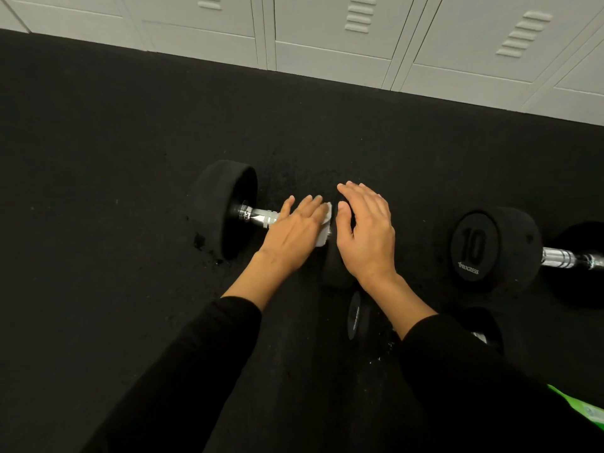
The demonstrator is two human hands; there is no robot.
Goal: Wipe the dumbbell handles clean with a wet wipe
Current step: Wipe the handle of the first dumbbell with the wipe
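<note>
A black dumbbell [225,207] lies on the floor, its chrome handle [256,217] showing beside the left head. My left hand [294,230] lies over the handle's right part and holds a white wet wipe [324,225] against it; the thumb is hidden underneath. The fingers of my right hand [366,233] are relaxed as it rests on top of this dumbbell's right head [335,269], covering most of it.
A second dumbbell marked 10 [474,246] lies to the right, and a third one [358,315] lies partly under my right forearm. A green packet [585,410] pokes in at the bottom right. Grey lockers [327,37] line the far edge of the black floor [98,191].
</note>
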